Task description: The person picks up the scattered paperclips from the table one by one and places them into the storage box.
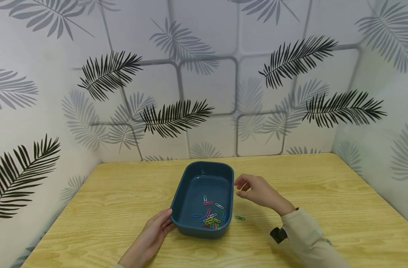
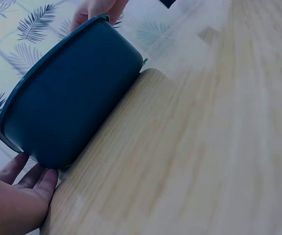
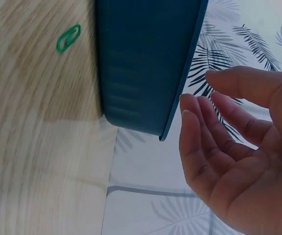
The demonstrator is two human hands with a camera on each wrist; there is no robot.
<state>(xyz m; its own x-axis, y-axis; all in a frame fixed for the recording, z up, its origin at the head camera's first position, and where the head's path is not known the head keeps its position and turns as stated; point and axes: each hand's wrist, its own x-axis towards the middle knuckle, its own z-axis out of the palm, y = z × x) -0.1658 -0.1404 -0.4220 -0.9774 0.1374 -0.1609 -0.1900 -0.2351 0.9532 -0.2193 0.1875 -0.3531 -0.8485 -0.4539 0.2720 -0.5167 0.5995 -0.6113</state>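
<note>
A deep blue plastic tray (image 1: pixel 209 182) with rounded corners rests on the table. Several coloured paper clips (image 1: pixel 212 220) lie inside, mostly toward its near end. My left hand (image 1: pixel 153 234) holds the near left corner, thumb at the rim and fingers against the outer side; the left wrist view shows those fingers (image 2: pixel 47 182) low on the tray wall. Just outside the right rim, my right hand (image 1: pixel 257 190) hovers with loosely bent fingers and nothing between thumb and fingertips, as the right wrist view shows. A single green paper clip (image 1: pixel 240 218) lies on the wood beside the tray.
The light wooden table (image 1: pixel 123 193) reaches back to a wall (image 1: pixel 207 89) covered with a leaf pattern, which also closes in both sides. A black band (image 1: pixel 278 235) shows beneath the right sleeve (image 1: pixel 308 238).
</note>
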